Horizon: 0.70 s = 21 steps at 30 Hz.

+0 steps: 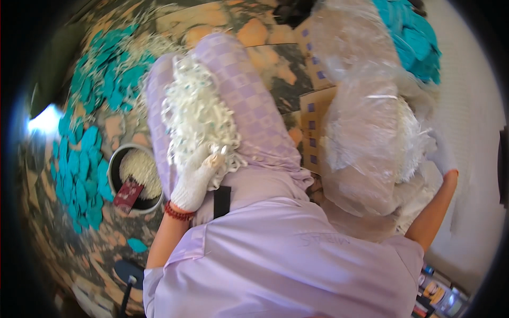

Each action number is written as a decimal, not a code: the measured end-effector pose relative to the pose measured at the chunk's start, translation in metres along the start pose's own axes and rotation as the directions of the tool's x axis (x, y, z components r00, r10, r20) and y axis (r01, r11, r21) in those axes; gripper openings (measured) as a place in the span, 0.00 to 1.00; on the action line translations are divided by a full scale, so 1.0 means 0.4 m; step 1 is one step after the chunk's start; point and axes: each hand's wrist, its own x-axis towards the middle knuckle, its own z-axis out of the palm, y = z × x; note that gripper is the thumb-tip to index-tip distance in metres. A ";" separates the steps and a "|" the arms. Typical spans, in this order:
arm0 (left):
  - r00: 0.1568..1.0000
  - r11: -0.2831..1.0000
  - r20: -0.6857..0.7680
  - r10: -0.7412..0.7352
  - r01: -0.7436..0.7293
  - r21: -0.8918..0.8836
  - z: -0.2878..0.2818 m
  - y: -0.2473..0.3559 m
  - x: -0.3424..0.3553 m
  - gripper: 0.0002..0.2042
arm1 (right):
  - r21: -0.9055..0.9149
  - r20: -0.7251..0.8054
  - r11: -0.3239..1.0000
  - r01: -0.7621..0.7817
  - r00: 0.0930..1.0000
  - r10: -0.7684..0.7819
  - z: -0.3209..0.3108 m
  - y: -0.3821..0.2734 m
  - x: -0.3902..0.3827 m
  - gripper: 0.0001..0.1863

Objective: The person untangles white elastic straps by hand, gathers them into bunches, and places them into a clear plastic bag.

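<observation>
My left hand, in a white glove with bare fingertips showing, rests on a tangled pile of white looped straps with small teal bits, lying on my lap. Its fingers are curled against the straps at the near end of the pile. My right hand, also gloved, reaches into a large clear plastic bag at the right, beside a bundle of fine white material inside it. Its fingers are hidden by the plastic.
Teal cut pieces lie on the marble floor at left. A round bowl holds white bits and a maroon card. Cardboard boxes, more teal material and a pale wall are at right.
</observation>
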 end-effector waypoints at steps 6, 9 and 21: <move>0.995 0.970 -0.050 0.081 -0.090 -0.224 -0.020 -0.053 0.014 0.14 | 0.669 0.562 0.525 -0.527 0.820 0.107 -0.203 -0.499 0.037 0.20; 0.998 0.939 -0.049 0.043 -0.057 -0.339 -0.010 -0.062 0.008 0.13 | 0.546 0.514 0.818 -0.182 0.844 -0.155 -0.143 -0.626 0.081 0.10; 0.997 0.959 -0.014 0.076 -0.077 -0.273 -0.026 -0.074 0.009 0.09 | 0.385 -0.219 0.593 0.708 0.694 -0.686 0.182 -1.133 0.063 0.09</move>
